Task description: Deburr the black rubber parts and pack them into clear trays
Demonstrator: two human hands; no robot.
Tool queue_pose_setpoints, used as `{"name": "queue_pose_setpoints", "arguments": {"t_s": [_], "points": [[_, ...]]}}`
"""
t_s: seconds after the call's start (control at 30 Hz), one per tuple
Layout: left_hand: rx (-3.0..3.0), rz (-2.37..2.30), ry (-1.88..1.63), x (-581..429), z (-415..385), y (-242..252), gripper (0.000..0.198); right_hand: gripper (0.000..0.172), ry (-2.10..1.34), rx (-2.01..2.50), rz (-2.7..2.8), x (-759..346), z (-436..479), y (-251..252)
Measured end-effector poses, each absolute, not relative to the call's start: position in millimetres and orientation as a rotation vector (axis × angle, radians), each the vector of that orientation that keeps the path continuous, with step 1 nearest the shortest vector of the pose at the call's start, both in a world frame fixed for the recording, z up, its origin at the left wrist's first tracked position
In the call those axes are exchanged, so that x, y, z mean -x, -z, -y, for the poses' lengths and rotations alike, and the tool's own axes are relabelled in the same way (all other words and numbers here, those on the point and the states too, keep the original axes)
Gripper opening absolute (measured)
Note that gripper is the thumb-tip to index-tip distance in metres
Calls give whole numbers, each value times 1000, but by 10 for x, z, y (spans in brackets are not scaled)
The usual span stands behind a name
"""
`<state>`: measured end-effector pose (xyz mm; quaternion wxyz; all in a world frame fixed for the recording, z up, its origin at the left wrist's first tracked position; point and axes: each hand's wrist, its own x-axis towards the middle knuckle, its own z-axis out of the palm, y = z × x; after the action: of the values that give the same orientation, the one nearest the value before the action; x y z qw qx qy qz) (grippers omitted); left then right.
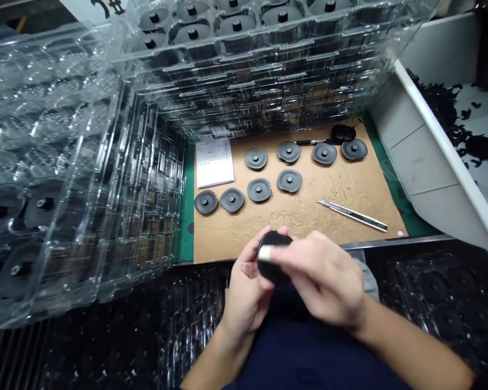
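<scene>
My left hand (246, 290) is closed around the edge of a round black plastic part (274, 268), held up in front of my body. My right hand (327, 276) is curled and blurred by motion, its fingertips against the face of that part. A small white piece (265, 253) shows at those fingertips; whether it is held or worn on a finger is unclear. Beyond my hands, several grey discs with a central stem, such as one disc (259, 190), lie on a cardboard sheet (244, 238). To the right rests a utility knife (353, 215) with its blade out.
Tall stacks of clear plastic trays (244, 70) rise behind and at the left (77, 179), some pockets holding discs. A paper pad (214, 165), a pen (313, 142) and a black round piece (343, 133) lie on the cardboard. At right, a white bin (443, 146) borders black scraps (445, 111).
</scene>
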<state>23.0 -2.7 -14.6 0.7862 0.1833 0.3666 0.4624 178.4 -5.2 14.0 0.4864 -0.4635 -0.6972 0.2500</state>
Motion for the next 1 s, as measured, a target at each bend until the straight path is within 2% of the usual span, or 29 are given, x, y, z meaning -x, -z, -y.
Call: {"name": "queue_pose_setpoints", "arguments": {"t_s": [0.1, 0.2, 0.27, 0.4, 0.5, 0.57, 0.67, 0.83, 1.0], "points": [[-432, -857, -1068, -220, 13, 146, 59, 22, -845, 1407, 1430, -1784, 64, 228], [-450, -891, -1112, -204, -2, 138, 58, 22, -929, 1591, 1349, -1862, 90, 630], [-466, -910, -1125, -217, -10, 139, 58, 21, -949, 1622, 1397, -1906, 89, 729], [-522, -943, -1150, -286, -24, 140, 59, 24, -844, 1609, 1338, -1844, 20, 354], [-555, -959, -1168, -298, -29, 132, 61, 27, -701, 1361, 1419, -1696, -28, -27], [-568, -992, -1181, -270, -25, 135, 61, 25, -795, 1285, 1511, -1634, -30, -143], [-576, -1052, -1203, -225, -4, 148, 59, 22, -1010, 1408, 1573, -1634, -4, -172], [-627, -1028, -1257, -274, 23, 127, 59, 26, -855, 1318, 1473, -1634, 37, -197], [-537, -1001, -1214, -224, -17, 112, 58, 18, -1242, 1463, 1381, -1792, 141, 4]]}}
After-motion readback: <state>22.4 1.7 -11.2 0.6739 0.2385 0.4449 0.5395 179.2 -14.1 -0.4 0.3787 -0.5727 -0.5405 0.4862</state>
